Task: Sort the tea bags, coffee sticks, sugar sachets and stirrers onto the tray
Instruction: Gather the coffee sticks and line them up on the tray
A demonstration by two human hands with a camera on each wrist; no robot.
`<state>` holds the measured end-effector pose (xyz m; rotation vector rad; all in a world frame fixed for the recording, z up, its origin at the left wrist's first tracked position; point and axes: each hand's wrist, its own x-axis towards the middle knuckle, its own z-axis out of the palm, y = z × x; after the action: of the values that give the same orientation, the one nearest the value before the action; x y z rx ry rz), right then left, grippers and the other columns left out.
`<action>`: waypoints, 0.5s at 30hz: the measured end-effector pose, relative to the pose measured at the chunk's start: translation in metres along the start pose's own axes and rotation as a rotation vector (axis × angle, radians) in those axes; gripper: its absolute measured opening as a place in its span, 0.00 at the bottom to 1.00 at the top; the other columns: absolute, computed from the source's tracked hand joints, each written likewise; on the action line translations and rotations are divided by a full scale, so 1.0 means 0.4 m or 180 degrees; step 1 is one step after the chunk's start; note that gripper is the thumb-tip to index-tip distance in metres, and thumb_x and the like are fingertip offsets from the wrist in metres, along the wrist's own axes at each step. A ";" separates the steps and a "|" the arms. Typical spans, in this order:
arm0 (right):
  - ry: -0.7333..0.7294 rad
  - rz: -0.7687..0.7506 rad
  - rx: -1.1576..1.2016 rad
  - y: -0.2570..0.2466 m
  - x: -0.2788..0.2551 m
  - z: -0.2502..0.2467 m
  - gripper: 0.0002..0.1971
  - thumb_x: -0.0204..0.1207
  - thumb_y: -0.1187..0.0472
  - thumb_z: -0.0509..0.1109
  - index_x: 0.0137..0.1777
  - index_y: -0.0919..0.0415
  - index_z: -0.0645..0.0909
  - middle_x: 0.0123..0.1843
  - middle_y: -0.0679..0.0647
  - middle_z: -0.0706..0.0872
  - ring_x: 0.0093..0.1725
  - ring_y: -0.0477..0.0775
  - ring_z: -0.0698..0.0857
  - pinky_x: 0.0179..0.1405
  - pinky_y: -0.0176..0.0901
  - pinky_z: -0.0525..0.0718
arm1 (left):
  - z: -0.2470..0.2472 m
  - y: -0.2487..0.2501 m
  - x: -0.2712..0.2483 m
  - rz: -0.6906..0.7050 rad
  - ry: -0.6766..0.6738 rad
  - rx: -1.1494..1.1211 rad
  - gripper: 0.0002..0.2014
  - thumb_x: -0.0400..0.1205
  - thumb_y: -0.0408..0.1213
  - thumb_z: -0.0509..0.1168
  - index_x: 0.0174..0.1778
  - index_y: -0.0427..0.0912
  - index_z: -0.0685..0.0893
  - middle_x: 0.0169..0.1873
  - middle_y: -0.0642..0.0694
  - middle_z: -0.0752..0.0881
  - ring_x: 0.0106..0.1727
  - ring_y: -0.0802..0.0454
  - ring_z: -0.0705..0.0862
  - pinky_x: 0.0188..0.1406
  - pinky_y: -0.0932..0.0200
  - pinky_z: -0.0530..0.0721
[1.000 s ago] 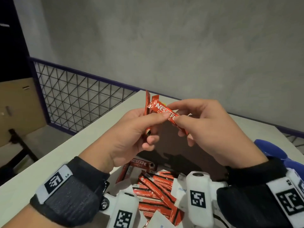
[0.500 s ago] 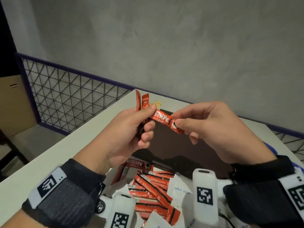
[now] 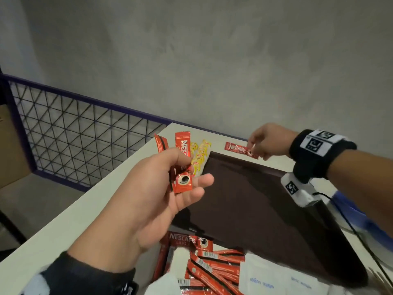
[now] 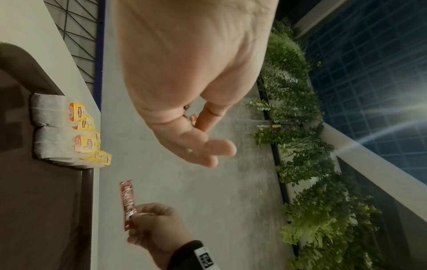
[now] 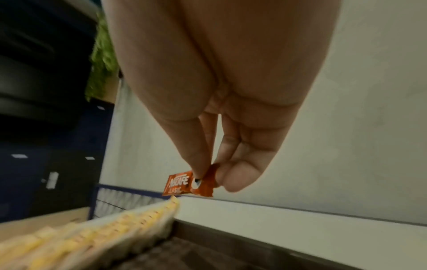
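Nearest you, below your left wrist, lies the loose pile of coffee sticks [image 3: 204, 271] w/ white sugar sachets [image 3: 274, 277] mixed in, at the near edge of the dark brown tray [image 3: 255, 209]. At bottom right, a few wooden stirrers [image 3: 380, 277] just show, blurred.

Your left hand [image 3: 148, 199] is raised over the tray's left side, palm up. Thumb and fingers pinch a small bunch of red coffee sticks [image 3: 182, 165], upright, tops fanning above the thumb; exact count can't be told. The lower fingers lie loose and straight under the bunch.

Just beyond that grip, at the tray's far-left corner, sit the tea bags [image 3: 200, 156] in a row, yellow tags up; the left wrist view shows the tea bags [image 4: 62, 131] lying on the tray against its rim.

Farthest out, your right hand [image 3: 268, 141] reaches across to the tray's far rim. Thumb and forefinger pinch one end of a single coffee stick [image 3: 241, 149], approx. level, its free end pointing left toward the tea bags. The right wrist view shows the single coffee stick [image 5: 184, 184] held above the rim, not touching the white table [image 3: 63, 226].
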<state>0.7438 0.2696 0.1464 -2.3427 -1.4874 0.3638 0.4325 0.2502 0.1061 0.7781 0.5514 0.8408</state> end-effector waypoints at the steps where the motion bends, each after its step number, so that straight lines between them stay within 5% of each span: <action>1: -0.0020 0.0087 -0.0075 0.023 0.025 0.015 0.06 0.75 0.73 0.74 0.47 0.65 0.90 0.37 0.59 0.91 0.31 0.50 0.86 0.33 0.41 0.88 | 0.000 -0.001 0.004 -0.0004 0.0047 -0.0002 0.05 0.86 0.30 0.63 0.52 0.34 0.84 0.22 0.43 0.88 0.26 0.47 0.92 0.11 0.65 0.80; 8: -0.0253 0.0256 -0.0137 0.077 0.150 0.108 0.04 0.77 0.69 0.76 0.47 0.61 0.90 0.36 0.59 0.91 0.31 0.48 0.88 0.29 0.39 0.86 | -0.011 -0.010 0.001 -0.0071 0.0100 0.0392 0.07 0.81 0.35 0.74 0.53 0.37 0.89 0.35 0.39 0.93 0.40 0.42 0.96 0.16 0.60 0.84; 15: -0.0153 0.0290 -0.0073 0.058 0.212 0.175 0.07 0.74 0.72 0.79 0.47 0.66 0.84 0.34 0.62 0.92 0.29 0.53 0.90 0.31 0.43 0.89 | -0.018 -0.009 0.008 -0.0077 0.0142 0.0375 0.10 0.78 0.34 0.77 0.53 0.36 0.91 0.41 0.36 0.94 0.37 0.43 0.95 0.17 0.61 0.85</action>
<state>0.7710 0.3478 0.0705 -2.4420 -1.4164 0.4313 0.4309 0.2538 0.0984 0.8600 0.6535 0.8102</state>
